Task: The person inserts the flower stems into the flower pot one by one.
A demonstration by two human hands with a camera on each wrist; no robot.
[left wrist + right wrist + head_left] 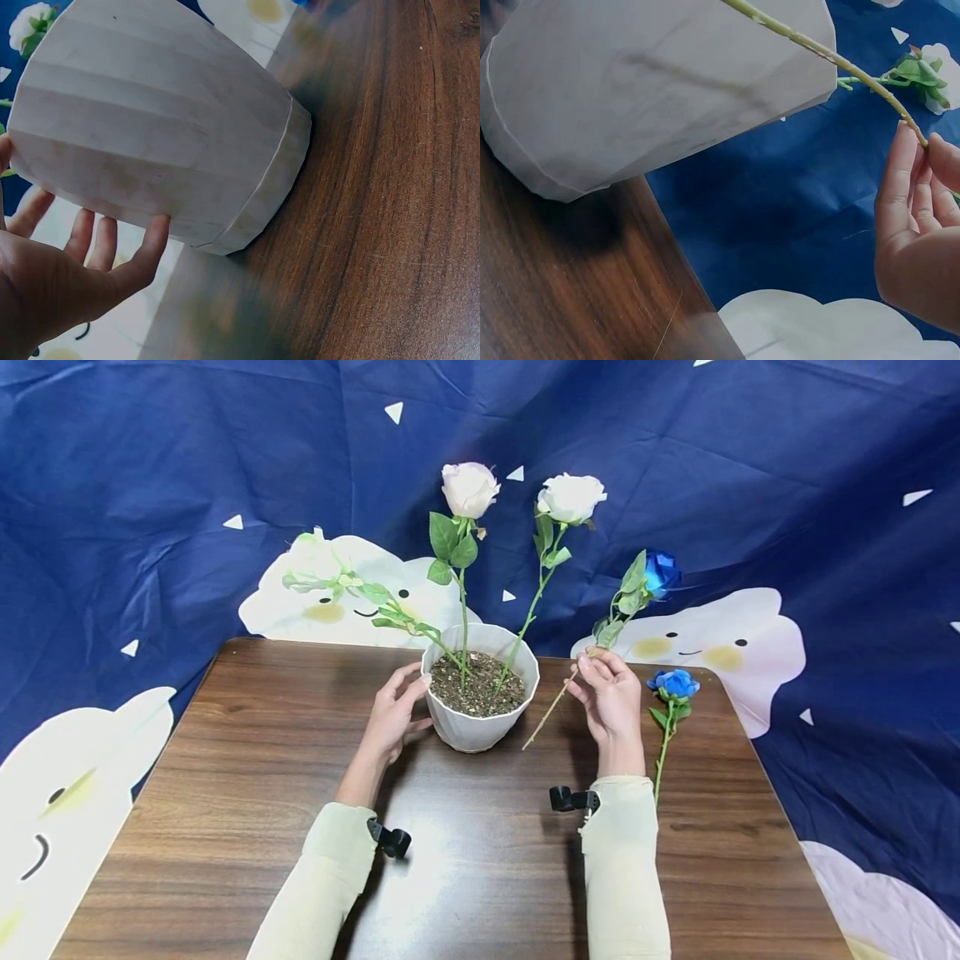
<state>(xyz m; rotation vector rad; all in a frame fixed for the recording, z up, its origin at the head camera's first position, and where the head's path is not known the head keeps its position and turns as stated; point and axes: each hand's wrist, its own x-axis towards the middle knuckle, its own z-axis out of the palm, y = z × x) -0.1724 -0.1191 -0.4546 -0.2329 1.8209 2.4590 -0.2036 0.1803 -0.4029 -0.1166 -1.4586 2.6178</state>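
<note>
A white faceted flowerpot (480, 735) filled with dark soil (476, 689) stands on the table. In it are a pale pink rose (470, 491), a white rose (572, 498) and a leaning stem with a pale, washed-out bloom (313, 553). My left hand (390, 710) rests against the pot's left side, its fingertips on the wall (150, 150). With thumb and fingers my right hand (611, 697) pinches the stem of a blue rose (662, 574) right of the pot. The bare stem end slants down toward the pot, outside it. In the right wrist view the stem (840, 60) crosses before the pot.
Another blue rose (675, 683) lies on the wooden table (225, 793), right of my right forearm. Behind the table hangs a dark blue cloth (285, 443) with clouds and white triangles. A small black camera (393, 842) sits on my left wrist, another (570, 799) on my right.
</note>
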